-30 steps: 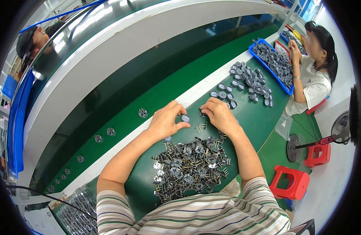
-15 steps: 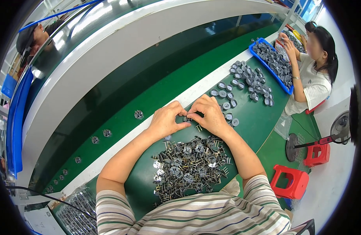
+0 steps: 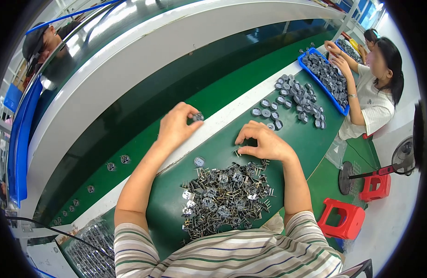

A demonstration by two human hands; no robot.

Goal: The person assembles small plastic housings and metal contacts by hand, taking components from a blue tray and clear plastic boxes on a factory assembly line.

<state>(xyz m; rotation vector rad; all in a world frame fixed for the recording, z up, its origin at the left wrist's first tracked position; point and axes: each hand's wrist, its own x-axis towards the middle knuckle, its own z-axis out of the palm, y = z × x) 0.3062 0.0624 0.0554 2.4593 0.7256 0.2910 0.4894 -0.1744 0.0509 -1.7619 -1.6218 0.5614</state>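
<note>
My left hand point(image 3: 176, 124) reaches over the green belt, past its white edge strip. Its thumb and fingers pinch a small round dark plug part point(image 3: 197, 117). Above the green table, my right hand point(image 3: 264, 141) curves with thumb and index finger apart. Right by its thumb tip lies a small part with brass pins point(image 3: 237, 152), which the hand does not clearly grip. Below both hands spreads a heap of black parts with metal pins point(image 3: 222, 199). A grey round disc point(image 3: 199, 161) lies at the heap's far left side.
Grey round caps point(image 3: 292, 95) lie loose at the far right, before a blue tray point(image 3: 325, 83) full of them. A co-worker point(image 3: 375, 88) sits beyond it. Several parts point(image 3: 111, 167) rest on the belt. Red stools point(image 3: 342, 217) and a fan point(image 3: 401, 153) stand at right.
My hands have come apart. The left has moved up and left over the belt with the round part; the right has drawn right and down, its fingers opening near the pinned part.
</note>
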